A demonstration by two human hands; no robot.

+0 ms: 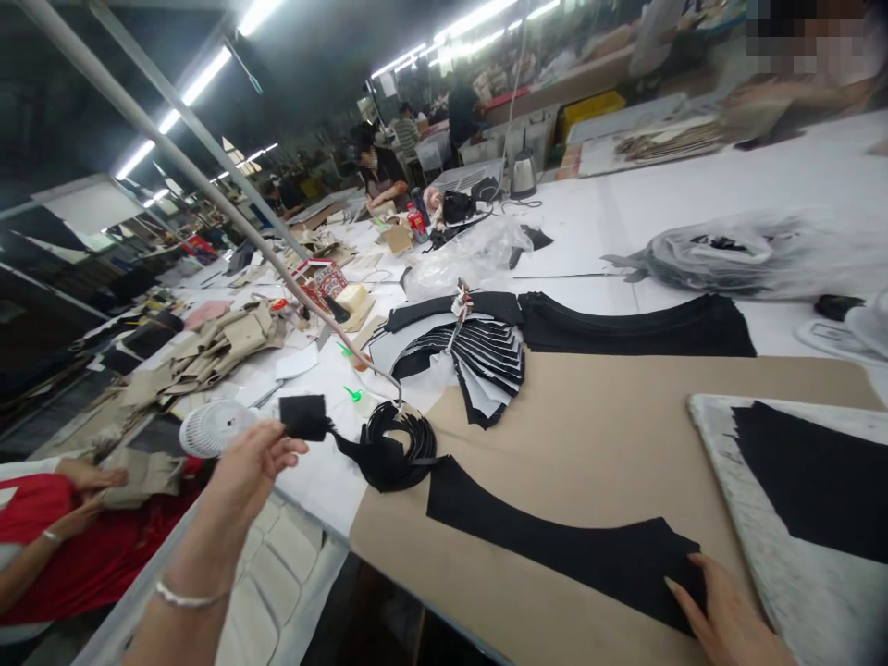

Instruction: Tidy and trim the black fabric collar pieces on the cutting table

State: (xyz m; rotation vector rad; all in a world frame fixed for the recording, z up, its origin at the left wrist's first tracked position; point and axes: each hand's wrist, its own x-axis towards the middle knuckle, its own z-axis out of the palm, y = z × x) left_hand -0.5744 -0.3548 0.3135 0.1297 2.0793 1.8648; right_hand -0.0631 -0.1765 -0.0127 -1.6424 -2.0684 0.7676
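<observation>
Left hand [253, 472] was raised over the white table's [333, 499] near edge, fingertips closed on the left side of a black strip's [303, 419] broad end; the strip trailed rightward, beyond the fingers, to a black coil [399, 453] lapping the tan sheet's [610, 444] left edge. Right hand [728, 615] touched a curved black panel [555, 536] at its right end, thumb and forefinger spread; could not tell whether they pinched it. Panel lay flat along the sheet's near edge, most of it left of that hand, its left tip beside the coil. Marbled slab [721, 435] at the sheet's right edge bore another black piece [825, 481].
</observation>
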